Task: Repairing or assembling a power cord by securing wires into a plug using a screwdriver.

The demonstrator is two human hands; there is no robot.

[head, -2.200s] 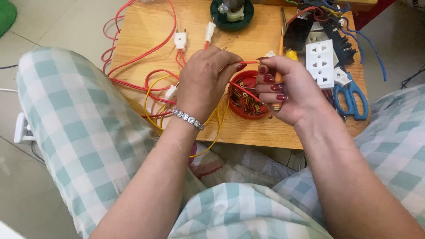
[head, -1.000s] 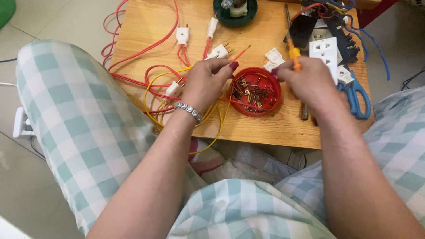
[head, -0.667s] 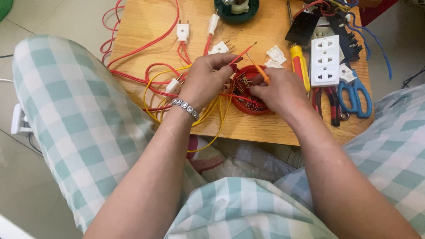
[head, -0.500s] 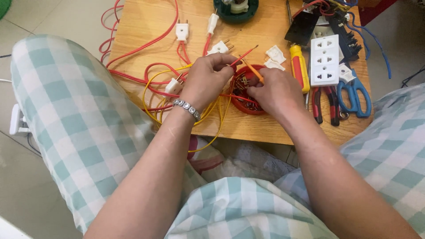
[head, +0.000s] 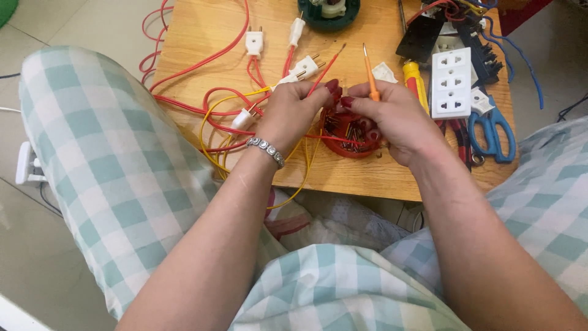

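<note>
Over the middle of the low wooden table (head: 202,37), in the head view, I have both hands meeting above a red round dish (head: 349,147) of small wire pieces. My left hand (head: 288,116) comes in from about 7 o'clock, its thumb and forefinger pinched on a thin red wire (head: 327,64) that slants up toward 1 o'clock. My right hand (head: 398,122) enters from 5 o'clock, fingers curled tight around an orange-tipped screwdriver (head: 369,73) whose shaft stands nearly upright toward 12 o'clock; the two sets of fingertips touch. The dish sits just under the hands, partly hidden by them. At 10 o'clock from it lie white plugs (head: 254,41) on red cable, with yellow wire (head: 211,144) looping at 9 o'clock. At 2 o'clock stands a white socket strip (head: 451,83), blue scissors (head: 490,132) just beside it at 3 o'clock.
</note>
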